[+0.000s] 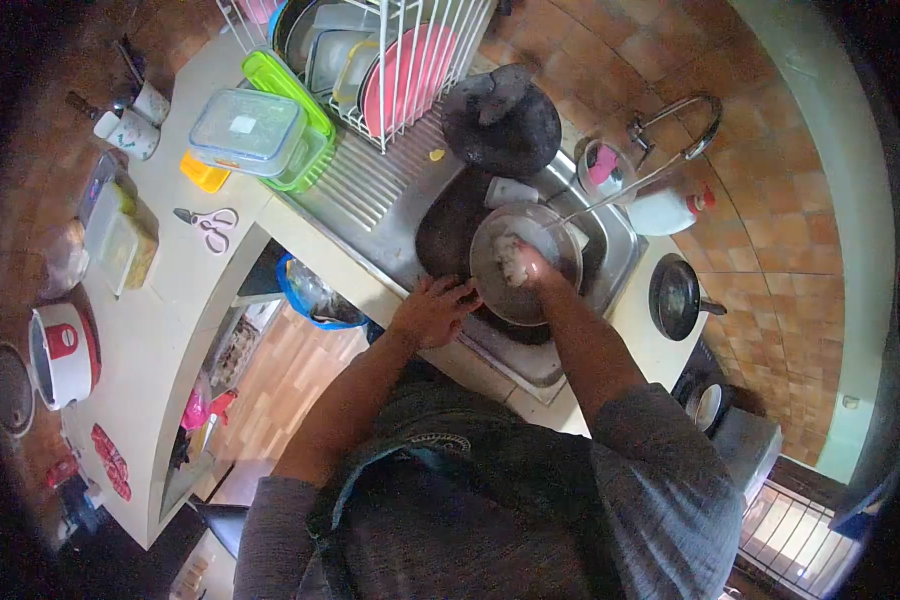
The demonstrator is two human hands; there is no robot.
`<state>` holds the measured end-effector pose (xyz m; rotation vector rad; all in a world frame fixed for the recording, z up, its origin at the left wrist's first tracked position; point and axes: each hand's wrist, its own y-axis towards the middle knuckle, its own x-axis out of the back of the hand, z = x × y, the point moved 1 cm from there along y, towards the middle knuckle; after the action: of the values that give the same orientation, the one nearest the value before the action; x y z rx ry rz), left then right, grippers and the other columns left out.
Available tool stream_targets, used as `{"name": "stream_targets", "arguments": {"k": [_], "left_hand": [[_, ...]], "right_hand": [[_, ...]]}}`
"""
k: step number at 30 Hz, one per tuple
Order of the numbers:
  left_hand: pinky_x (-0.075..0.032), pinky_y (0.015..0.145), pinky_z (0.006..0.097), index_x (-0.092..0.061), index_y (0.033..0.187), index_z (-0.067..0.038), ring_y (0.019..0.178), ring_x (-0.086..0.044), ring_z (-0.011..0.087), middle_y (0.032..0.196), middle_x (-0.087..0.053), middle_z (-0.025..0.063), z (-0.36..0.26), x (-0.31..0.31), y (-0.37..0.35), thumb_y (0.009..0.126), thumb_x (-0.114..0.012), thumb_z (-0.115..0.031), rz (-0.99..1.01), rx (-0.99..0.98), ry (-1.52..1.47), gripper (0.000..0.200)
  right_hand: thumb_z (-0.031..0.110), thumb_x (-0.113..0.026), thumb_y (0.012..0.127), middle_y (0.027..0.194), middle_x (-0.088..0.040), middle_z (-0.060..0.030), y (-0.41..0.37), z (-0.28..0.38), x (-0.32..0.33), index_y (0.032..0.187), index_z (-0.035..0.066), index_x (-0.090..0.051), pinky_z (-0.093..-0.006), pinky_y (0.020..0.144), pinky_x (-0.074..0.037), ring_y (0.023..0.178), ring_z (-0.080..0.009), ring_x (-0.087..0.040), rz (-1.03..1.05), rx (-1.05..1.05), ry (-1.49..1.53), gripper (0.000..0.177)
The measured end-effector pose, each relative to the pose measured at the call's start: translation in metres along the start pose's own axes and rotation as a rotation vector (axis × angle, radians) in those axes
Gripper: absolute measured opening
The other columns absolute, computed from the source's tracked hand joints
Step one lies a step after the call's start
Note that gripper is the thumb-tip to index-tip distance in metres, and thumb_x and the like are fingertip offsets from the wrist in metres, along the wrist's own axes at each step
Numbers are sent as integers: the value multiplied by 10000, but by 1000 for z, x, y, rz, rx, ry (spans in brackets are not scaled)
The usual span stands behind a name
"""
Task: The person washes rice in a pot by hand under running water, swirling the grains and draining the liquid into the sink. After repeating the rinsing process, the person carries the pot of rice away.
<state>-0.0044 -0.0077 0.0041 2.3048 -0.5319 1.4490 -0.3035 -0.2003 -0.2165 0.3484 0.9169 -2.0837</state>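
A round metal bowl sits in the sink, beneath the tap spout. My right hand reaches down inside it, fingers curled into a whitish, sudsy-looking mass; I cannot tell what is in the fingers. At the sink's front edge rests my left hand, palm down and fingers stretched, its fingertips close to the bowl's left rim. Behind the bowl lies a small white container.
A dark round pan leans at the sink's back. On the left stand a dish rack, lidded container and scissors. The tap, a soap bottle and a frying pan are on the right.
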Motion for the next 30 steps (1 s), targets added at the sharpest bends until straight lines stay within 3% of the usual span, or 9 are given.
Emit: {"name": "stream_targets", "arguments": {"k": [2,5,9,11,14,15,17,23,30], "left_hand": [[-395,1094,544,-549,1433,-264,1371,-426,322,1542,-433,36,0,2,0,875,-631,-320,28,4,36,568],[-446,1030,579,-535,1441,-279,1342,-442,372,1550,-431,47,1,-2,-1,794,-704,-302,-50,-34,-1,669],[-433,1048,582,-513,1458,-292,1343,-442,370,1555,-426,39,5,-15,-2,762,-730,-316,-52,-22,-17,730],[-427,1054,584,-507,1463,-292,1343,-442,370,1556,-425,43,5,-14,-3,751,-739,-323,-47,-20,-9,749],[-423,1062,582,-512,1459,-283,1341,-444,366,1555,-426,49,2,-1,-1,736,-751,-326,-30,-15,-50,762],[-408,1081,564,-517,1455,-280,1350,-436,342,1555,-418,42,1,1,-1,796,-706,-326,-7,-10,-24,687],[-393,1101,546,-523,1452,-277,1359,-428,317,1556,-409,34,-1,4,0,857,-662,-326,15,-4,2,613],[-387,1103,548,-532,1445,-269,1352,-429,323,1549,-419,36,-1,0,-1,846,-673,-350,-9,5,28,621],[-371,1103,569,-535,1442,-278,1353,-428,328,1547,-421,28,0,-8,-3,856,-663,-364,21,20,28,606]], "right_hand": [[230,-510,1025,974,-695,-74,53,-42,76,1173,62,-644,-380,697,-568,787,-218,-679,-335,401,-763,261],[297,-501,1029,930,-687,-57,33,-10,38,1125,54,-666,-382,677,-555,756,-215,-668,-423,368,-1070,309],[307,-519,1022,883,-691,-101,52,-30,74,1086,12,-682,-418,692,-551,754,-257,-679,-305,606,-894,343],[332,-634,835,850,-668,-146,41,11,17,1093,46,-676,-474,654,-504,742,-318,-635,-305,90,-2203,387],[249,-489,1013,992,-668,-259,27,27,15,1175,-55,-654,-439,810,-542,888,-424,-674,-815,-187,-1376,383],[249,-489,1013,992,-668,-259,17,36,-13,1175,-55,-654,-439,810,-542,888,-424,-674,-813,-188,-1377,383],[276,-529,967,1126,-670,-276,-6,51,-83,1194,-57,-649,-463,885,-529,978,-439,-672,-770,474,-1690,421],[281,-587,912,1236,-647,-297,2,-17,-36,1191,-30,-671,-490,947,-516,1064,-396,-680,-89,-104,-2112,426],[275,-607,901,1222,-657,-266,2,-37,-18,1191,-24,-672,-482,940,-519,1052,-376,-681,-134,-129,-1802,421]]}}
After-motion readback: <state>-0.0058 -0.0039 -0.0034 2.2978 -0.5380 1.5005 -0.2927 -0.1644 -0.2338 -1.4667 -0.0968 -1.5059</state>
